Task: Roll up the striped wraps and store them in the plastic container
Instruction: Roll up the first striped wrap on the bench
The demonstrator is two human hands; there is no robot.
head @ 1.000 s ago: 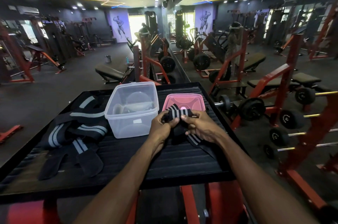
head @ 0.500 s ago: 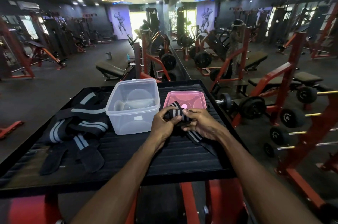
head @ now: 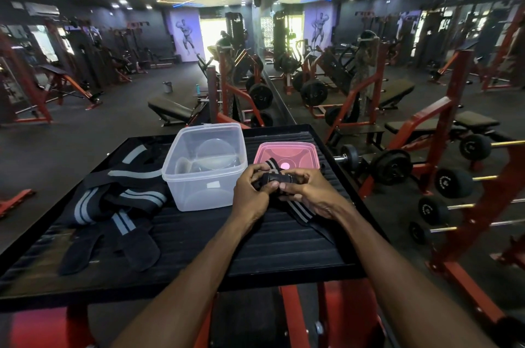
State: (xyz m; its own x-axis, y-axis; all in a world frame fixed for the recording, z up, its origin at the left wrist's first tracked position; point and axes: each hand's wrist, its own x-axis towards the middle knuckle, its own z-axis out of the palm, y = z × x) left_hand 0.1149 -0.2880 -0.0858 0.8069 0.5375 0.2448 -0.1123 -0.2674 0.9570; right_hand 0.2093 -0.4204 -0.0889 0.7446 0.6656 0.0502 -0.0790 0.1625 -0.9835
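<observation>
A black wrap with grey stripes is partly rolled between my left hand and my right hand, both closed on it just right of the clear plastic container. The wrap's loose tail trails down to the right under my right wrist. The container stands open and holds no wraps. A pile of other striped wraps lies unrolled on the left of the black ribbed platform.
A pink lid lies behind my hands, right of the container. The platform's front edge is close to me, with red frame parts below. Dumbbell racks and red gym machines stand to the right and beyond.
The roll has been turned further in my hands and looks tighter, with less striped wrap standing up above my fingers. The pile and the container have not moved.
</observation>
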